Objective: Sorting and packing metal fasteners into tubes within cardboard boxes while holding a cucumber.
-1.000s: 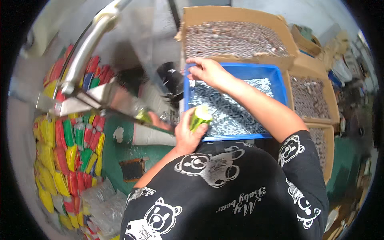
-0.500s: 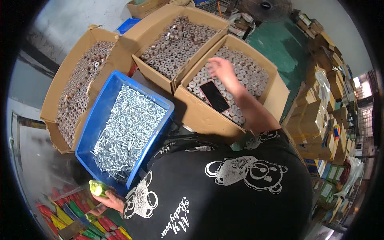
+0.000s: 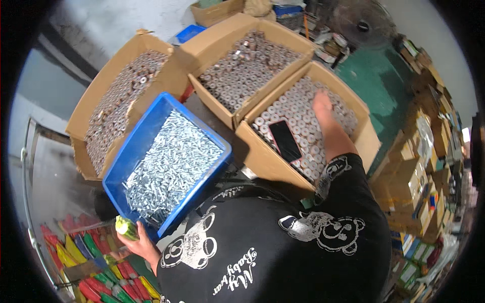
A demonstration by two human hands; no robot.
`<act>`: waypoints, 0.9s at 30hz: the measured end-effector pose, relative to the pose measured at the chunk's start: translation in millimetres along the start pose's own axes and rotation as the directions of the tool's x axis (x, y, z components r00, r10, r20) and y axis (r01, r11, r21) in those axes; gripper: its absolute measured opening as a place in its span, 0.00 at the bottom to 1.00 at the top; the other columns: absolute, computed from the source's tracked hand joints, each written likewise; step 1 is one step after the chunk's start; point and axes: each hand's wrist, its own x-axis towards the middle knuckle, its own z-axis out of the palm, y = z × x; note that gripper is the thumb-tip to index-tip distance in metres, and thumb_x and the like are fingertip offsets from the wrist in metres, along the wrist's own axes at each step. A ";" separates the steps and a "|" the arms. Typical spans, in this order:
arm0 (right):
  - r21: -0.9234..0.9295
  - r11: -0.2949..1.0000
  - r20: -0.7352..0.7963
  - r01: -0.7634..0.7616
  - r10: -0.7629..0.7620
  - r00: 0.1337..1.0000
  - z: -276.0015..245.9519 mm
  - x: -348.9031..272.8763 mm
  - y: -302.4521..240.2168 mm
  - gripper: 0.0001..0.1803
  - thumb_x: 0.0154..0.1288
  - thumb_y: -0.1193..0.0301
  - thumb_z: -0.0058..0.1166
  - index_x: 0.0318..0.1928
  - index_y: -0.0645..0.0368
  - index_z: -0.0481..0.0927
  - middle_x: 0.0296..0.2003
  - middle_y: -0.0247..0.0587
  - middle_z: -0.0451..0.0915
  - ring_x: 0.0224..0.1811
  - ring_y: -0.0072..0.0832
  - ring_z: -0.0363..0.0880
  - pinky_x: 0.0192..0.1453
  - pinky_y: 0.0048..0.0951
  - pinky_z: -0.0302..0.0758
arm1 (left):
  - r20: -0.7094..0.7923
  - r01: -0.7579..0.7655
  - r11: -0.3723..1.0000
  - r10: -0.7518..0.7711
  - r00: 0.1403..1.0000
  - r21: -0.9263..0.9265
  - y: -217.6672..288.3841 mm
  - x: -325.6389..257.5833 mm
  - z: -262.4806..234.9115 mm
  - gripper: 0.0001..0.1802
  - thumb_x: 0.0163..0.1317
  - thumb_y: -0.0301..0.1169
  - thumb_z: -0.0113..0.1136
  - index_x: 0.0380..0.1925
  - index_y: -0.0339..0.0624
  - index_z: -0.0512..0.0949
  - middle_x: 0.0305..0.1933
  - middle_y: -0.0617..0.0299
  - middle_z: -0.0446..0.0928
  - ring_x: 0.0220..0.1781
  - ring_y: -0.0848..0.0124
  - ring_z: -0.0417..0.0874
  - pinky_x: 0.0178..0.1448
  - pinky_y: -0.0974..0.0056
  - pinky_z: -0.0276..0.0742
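Observation:
At the lower left my left hand (image 3: 144, 246) is closed around a green cucumber (image 3: 126, 228) with a pale, bitten-looking end, beside the near corner of a blue plastic bin (image 3: 112, 183). Silvery screws or pins (image 3: 172, 160) fill that bin. My right hand (image 3: 322, 103) reaches into the right cardboard box (image 3: 273, 165), over small grey-brown ringed metal cylinders (image 3: 305, 132) lying close together. Its fingers are blurred against the parts, so whether it grips any is unclear. A phone (image 3: 285, 141) with a dark screen and pink edge lies on the cylinders, left of my right forearm.
Two more cardboard boxes of similar cylinders stand close by: a middle one (image 3: 230, 122) and a left one (image 3: 78, 117). A fan (image 3: 364, 25) stands at the back right. Stacked cartons (image 3: 399, 177) line the right side. Red, yellow and green pieces (image 3: 101, 288) lie lower left.
My right hand has gone from above the left part of the right box to farther right, down at the cylinders. The view has shifted slightly. My left hand still has the cucumber.

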 end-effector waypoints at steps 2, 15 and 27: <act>0.087 0.992 0.026 -0.093 0.091 0.996 -23.0 -29.3 -26.5 0.17 0.64 0.68 0.49 0.53 0.58 0.73 0.55 0.54 0.66 0.48 0.52 0.75 0.51 0.50 0.75 | -0.030 -0.035 0.999 0.036 0.999 0.035 0.9 -1.9 -2.4 0.31 0.60 0.26 0.62 0.60 0.31 0.61 0.57 0.50 0.68 0.54 0.63 0.71 0.60 0.60 0.66; 0.972 -0.042 0.172 -0.230 -0.535 0.827 -150.4 41.4 -151.2 0.14 0.64 0.66 0.54 0.47 0.60 0.74 0.26 0.29 0.74 0.24 0.18 0.71 0.25 0.19 0.66 | -0.067 0.005 1.000 -0.003 0.998 0.028 8.2 0.7 2.8 0.32 0.55 0.26 0.65 0.58 0.32 0.63 0.51 0.52 0.71 0.51 0.64 0.72 0.58 0.62 0.66; 0.042 0.837 0.204 0.545 -0.541 0.816 -17.5 77.3 -355.5 0.16 0.67 0.71 0.37 0.46 0.62 0.78 0.37 0.53 0.83 0.43 0.45 0.82 0.44 0.46 0.78 | -0.064 0.057 0.998 -0.055 0.996 0.030 27.3 3.4 5.8 0.36 0.44 0.25 0.71 0.56 0.34 0.65 0.49 0.57 0.73 0.50 0.69 0.74 0.57 0.65 0.69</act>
